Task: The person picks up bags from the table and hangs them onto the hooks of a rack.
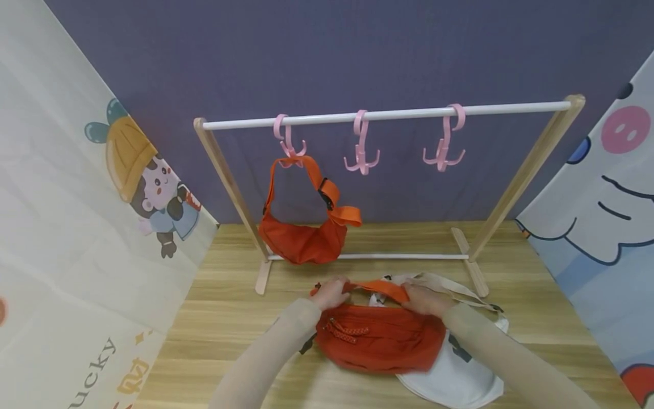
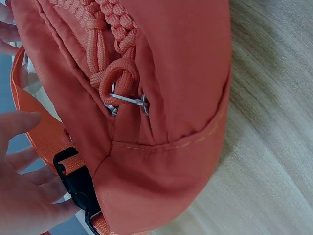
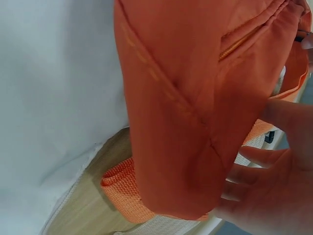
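A red-orange waist bag (image 1: 380, 338) with braided zipper pulls is in front of me, its orange strap (image 1: 380, 288) arching over the top. My left hand (image 1: 331, 294) holds it at the upper left end, fingers behind the strap beside a black buckle (image 2: 80, 188). At the upper right end my right hand (image 1: 424, 300) grips the bag, with the thumb (image 3: 279, 112) at its upper edge and the fingers partly hidden behind it. A white bag (image 1: 460, 372) with a pale strap lies behind and to the right, partly covered.
A rack with a white rail (image 1: 327, 118) and wooden legs stands behind. Pink hooks hang from it: a left one (image 1: 291, 149), a middle one (image 1: 361, 153) and a right one (image 1: 443, 149). Another orange bag (image 1: 304, 241) hangs from the left hook. Printed cloth covers both sides.
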A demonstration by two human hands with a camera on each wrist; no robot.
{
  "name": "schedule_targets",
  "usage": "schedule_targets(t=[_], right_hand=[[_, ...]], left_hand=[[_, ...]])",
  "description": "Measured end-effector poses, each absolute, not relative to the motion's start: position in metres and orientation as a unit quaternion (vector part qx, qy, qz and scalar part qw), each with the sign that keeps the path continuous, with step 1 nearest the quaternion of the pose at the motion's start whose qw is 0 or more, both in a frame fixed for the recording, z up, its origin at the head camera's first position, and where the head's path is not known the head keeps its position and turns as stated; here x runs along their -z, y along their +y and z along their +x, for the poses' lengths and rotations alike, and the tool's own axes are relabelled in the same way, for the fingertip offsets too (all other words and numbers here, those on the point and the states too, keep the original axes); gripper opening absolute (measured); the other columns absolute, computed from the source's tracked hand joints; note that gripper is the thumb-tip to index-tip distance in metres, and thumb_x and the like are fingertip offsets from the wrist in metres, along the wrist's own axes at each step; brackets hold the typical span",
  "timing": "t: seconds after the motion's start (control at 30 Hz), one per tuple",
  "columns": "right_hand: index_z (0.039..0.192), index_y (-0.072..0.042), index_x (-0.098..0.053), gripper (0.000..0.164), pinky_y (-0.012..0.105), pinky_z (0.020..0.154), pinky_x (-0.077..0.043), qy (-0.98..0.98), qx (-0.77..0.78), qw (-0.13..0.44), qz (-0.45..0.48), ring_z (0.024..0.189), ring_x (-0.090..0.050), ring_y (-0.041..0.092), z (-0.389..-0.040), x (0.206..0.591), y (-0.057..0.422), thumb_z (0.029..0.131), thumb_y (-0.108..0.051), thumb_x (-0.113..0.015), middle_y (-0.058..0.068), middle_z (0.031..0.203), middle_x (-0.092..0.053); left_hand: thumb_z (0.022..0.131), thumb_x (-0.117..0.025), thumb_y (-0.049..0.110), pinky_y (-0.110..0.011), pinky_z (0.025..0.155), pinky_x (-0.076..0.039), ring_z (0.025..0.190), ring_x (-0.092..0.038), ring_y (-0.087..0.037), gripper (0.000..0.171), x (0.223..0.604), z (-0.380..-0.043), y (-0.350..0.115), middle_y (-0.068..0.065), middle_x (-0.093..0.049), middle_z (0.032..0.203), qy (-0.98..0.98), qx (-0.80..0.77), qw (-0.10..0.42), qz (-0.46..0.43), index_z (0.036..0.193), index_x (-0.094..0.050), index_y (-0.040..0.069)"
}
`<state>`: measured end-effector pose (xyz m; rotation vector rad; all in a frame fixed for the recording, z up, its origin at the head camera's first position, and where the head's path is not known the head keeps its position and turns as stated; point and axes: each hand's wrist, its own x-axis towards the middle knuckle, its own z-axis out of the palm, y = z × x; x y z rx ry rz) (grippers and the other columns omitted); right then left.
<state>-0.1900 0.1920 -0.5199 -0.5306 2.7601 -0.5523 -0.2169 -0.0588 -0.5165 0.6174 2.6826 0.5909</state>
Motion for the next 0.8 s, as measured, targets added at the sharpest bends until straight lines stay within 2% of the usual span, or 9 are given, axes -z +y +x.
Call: schedule_targets(t=[0.23,0.53,0.8], right_hand=[[0.098,0.007,-0.051,0.028,0.041,0.076,-0.043,0.95,0.198,0.142,-0.192,0.081,-0.052,0.024,-0.1906,0.5202,0.1947,0.076,-0.007,-0.063,0.012,0.089,-0.053],[0.092,0.004,-0.051,0.023,0.038,0.071,-0.043,0.95,0.207,0.135,-0.192,0.074,-0.049,0.019,-0.1906,0.5188,0.1938,0.074,-0.004,-0.064,0.009,0.085,-0.052],[0.082,0.002,-0.053,0.02,0.032,0.064,-0.043,0.947,0.203,0.085,-0.235,0.068,-0.047,0.015,-0.1918,0.5214,0.1954,0.069,-0.003,-0.068,0.006,0.077,-0.051]], left_hand=[[0.086,-0.056,0.011,-0.035,0.086,-0.042,0.106,-0.052,-0.026,0.033,0.5138,-0.2153,-0.0595,-0.013,-0.056,0.115,0.942,-0.189,0.172,0.219,0.117,-0.053,0.001],[0.084,-0.058,0.005,-0.032,0.081,-0.044,0.101,-0.055,-0.024,0.026,0.5109,-0.2149,-0.0631,-0.011,-0.06,0.108,0.937,-0.195,0.177,0.23,0.109,-0.059,0.004],[0.084,-0.057,0.006,-0.027,0.066,-0.046,0.081,-0.059,-0.018,0.012,0.5122,-0.2184,-0.0685,-0.007,-0.063,0.09,0.932,-0.205,0.167,0.248,0.094,-0.064,0.006]])
